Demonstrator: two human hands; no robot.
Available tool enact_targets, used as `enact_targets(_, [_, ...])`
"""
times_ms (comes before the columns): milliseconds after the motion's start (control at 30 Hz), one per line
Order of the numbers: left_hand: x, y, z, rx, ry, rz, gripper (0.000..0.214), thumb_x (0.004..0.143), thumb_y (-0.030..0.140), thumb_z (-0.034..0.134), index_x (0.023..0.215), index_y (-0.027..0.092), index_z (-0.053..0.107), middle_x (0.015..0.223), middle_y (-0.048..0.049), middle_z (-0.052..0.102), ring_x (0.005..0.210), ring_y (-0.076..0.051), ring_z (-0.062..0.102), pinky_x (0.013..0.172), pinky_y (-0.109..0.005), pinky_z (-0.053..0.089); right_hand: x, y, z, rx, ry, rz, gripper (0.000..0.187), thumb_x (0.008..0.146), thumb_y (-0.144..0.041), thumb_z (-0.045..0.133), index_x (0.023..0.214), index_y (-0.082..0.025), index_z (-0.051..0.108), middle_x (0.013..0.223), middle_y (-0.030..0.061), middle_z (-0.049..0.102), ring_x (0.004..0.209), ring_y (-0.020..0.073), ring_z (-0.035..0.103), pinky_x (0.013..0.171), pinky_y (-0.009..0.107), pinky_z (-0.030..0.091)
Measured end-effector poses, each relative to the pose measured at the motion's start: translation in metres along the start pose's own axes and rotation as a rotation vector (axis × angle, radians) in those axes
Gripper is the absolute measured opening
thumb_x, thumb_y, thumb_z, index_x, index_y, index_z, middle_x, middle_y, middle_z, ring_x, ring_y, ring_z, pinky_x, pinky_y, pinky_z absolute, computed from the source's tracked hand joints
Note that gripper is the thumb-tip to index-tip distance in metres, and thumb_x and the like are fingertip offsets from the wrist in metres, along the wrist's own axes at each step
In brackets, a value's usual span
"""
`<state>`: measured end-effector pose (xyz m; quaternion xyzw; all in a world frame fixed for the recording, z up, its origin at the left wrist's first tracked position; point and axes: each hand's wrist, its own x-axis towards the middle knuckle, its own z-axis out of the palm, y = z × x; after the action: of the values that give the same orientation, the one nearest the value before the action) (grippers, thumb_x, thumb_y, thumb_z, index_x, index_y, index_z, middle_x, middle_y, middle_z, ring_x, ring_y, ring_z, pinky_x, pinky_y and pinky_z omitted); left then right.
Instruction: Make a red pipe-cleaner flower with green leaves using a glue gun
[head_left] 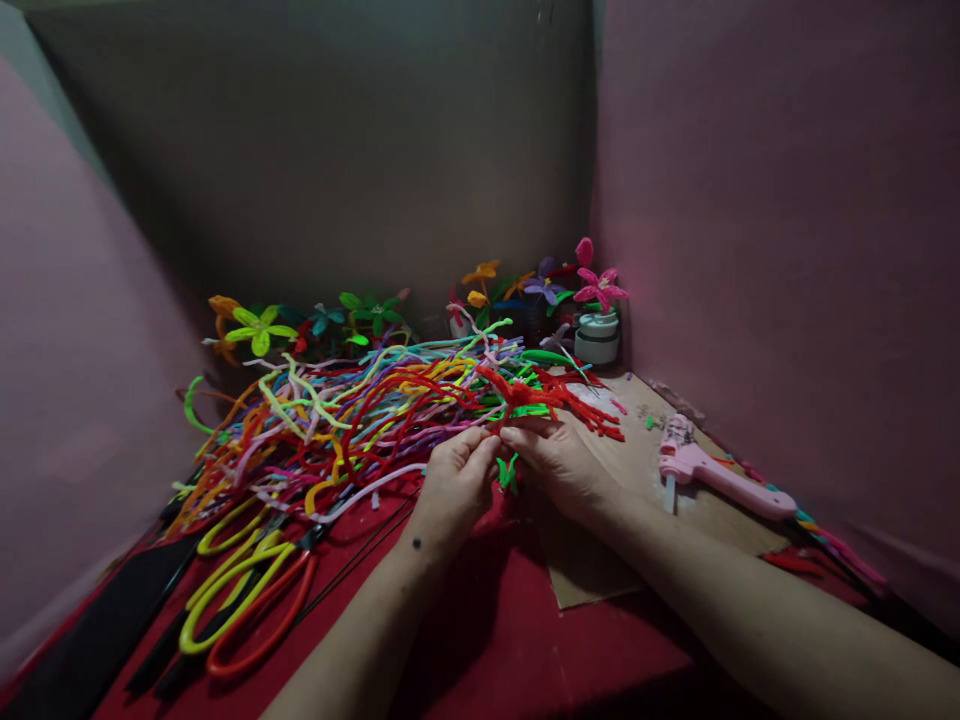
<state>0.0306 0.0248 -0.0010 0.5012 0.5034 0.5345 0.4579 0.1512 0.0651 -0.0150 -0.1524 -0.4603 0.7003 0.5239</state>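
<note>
Head view: both hands pinch a red fuzzy piece

Read from the meeting fingertips, the red fuzzy piece sits just at twelve o'clock, its plush, petal-like strips spreading outward. The left hand grips its lower part between thumb and bent fingers; the right hand pinches there too, the two sets of fingertips almost touching. Exactly what lies between the pads is hidden. At six o'clock, just below them, a small green tuft shows pointed tips.

From nine to eleven o'clock sprawls a tangled heap of chenille stems, velvety, thin and bent in many colours. At eight o'clock, scissors with looped yellow handles and a red loop lie on smooth red cloth. At three o'clock, a pink glue gun with a rounded handle rests on a flat tan board. Near one o'clock, a squat, smooth pale jar stands under a five-petalled pink flower. Toward ten o'clock, a lime flower opens its slender, fuzzy petals.
</note>
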Motion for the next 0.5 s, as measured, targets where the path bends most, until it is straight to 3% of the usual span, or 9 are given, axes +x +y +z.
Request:
enact_targets(167, [-0.0011,0.0041,-0.0005,-0.256,-0.195,-0.137,0.019,0.079,0.034,0.056,0.071,0.017,0.053,0.042,0.0104,0.029,0.030,-0.004,0.020,0.028,-0.017,0.026,0.0025,0.0047,-0.0038,0.129,0.026,0.127,0.011,0.063,-0.023,0.072,0.067,-0.015,0.065,0.056,-0.0026,0.058,0.050,0.0073,0.047,0.051,0.022,0.037])
enact_targets(400, [-0.0006,0.0015,-0.0037,-0.535,-0.346,-0.210,0.016,0.085,0.024,0.049,0.075,0.012,0.055,0.046,0.0106,0.026,0.032,-0.002,0.010,0.026,-0.013,0.026,0.0042,0.0035,-0.0065,0.217,-0.122,0.147,0.014,0.064,-0.023,0.070,0.075,-0.016,0.066,0.062,-0.0020,0.060,0.053,0.0079,0.050,0.055,0.021,0.040])
enact_targets(500, [-0.0012,0.0024,-0.0045,-0.571,-0.370,-0.253,0.014,0.084,0.021,0.049,0.075,0.012,0.055,0.047,0.0107,0.025,0.033,-0.001,0.007,0.025,-0.011,0.023,0.0028,0.0036,-0.0078,0.218,-0.124,0.198,0.012,0.065,-0.024,0.070,0.071,-0.015,0.065,0.062,-0.0015,0.061,0.054,0.0073,0.050,0.053,0.020,0.039])
